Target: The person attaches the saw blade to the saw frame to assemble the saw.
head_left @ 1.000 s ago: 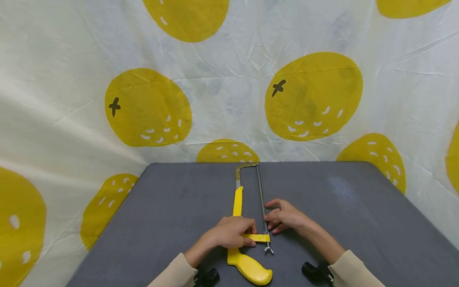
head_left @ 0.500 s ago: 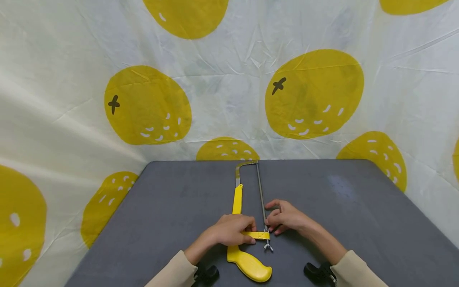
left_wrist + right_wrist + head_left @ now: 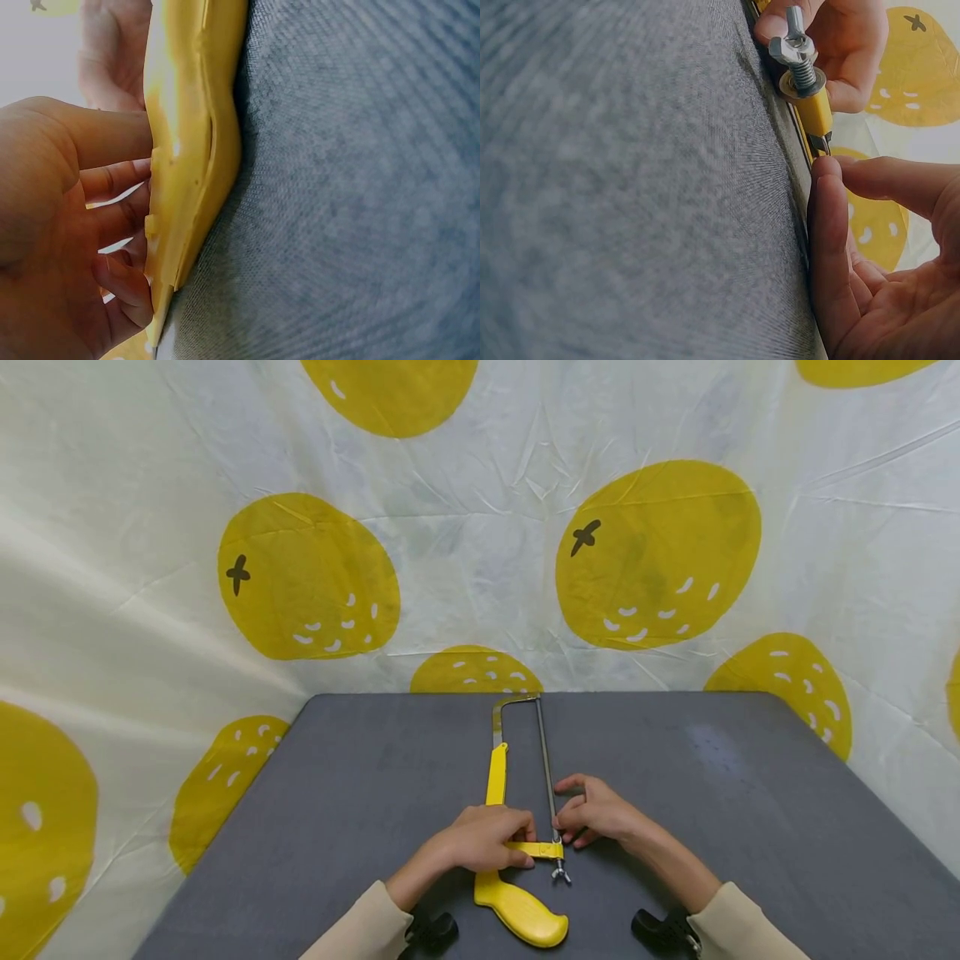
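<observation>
A yellow-framed hacksaw [image 3: 521, 914] lies flat on the grey table, handle toward me and its thin blade [image 3: 544, 752] along the right side. My left hand [image 3: 483, 839] grips the yellow frame just ahead of the handle, thumb and fingers at the short bracket [image 3: 543, 850]. In the left wrist view the frame hides part of the fingertips of the left hand [image 3: 37, 210]. My right hand [image 3: 600, 814] pinches the blade near its close end. The right wrist view shows the fingertips of that hand [image 3: 900, 292] just beyond the bracket, below the wing nut [image 3: 793, 49].
The grey table [image 3: 390, 752] reaches back to a pale hanging cloth [image 3: 472, 560] printed with large yellow fruits. Dark wrist-worn devices show beneath both forearms, the left device [image 3: 435, 935] and the right device [image 3: 663, 931].
The head view has tipped slightly, shifting the saw and table a little upward. Against the saw, my right fingers have edged along the blade toward the bracket. The left grip is unchanged.
</observation>
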The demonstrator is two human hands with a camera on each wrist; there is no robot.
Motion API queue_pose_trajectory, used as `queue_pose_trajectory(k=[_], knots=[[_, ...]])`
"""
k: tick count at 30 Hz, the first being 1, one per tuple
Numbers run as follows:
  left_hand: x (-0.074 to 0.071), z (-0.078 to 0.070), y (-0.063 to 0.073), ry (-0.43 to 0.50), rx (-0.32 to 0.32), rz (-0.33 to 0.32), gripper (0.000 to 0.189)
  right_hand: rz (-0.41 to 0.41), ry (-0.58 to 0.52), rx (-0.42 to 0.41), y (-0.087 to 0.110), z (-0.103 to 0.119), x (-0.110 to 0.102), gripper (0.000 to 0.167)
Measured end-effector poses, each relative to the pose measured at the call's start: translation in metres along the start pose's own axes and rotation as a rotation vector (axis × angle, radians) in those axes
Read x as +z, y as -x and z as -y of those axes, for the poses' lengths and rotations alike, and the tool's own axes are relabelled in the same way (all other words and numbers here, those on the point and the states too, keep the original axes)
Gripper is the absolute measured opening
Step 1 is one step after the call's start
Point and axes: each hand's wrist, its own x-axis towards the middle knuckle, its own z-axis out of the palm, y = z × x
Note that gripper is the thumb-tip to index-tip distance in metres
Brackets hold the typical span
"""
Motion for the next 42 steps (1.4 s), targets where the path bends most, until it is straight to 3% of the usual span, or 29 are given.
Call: queue_pose_trajectory(k=[15, 26, 33, 37, 42], knots=[[0.0, 0.001, -0.001, 0.003, 0.002, 0.002, 0.016, -0.02, 0.004, 0.023, 0.0, 0.001, 0.0, 0.065], [0.0, 0.001, 0.0, 0.013, -0.007, 0.002, 0.016, 0.011, -0.002, 0.017, 0.002, 0.002, -0.002, 0.063], [0.001, 0.003, -0.001, 0.007, 0.007, -0.007, 0.017, 0.026, 0.002, 0.092, 0.004, 0.001, -0.004, 0.043], [0.001, 0.003, -0.002, 0.005, 0.005, -0.015, 0.017, 0.068, 0.002, 0.132, 0.008, -0.001, -0.005, 0.031], [0.0, 0.002, 0.001, 0.02, -0.003, -0.008, 0.017, 0.166, 0.017, 0.126, 0.015, -0.005, -0.007, 0.033]])
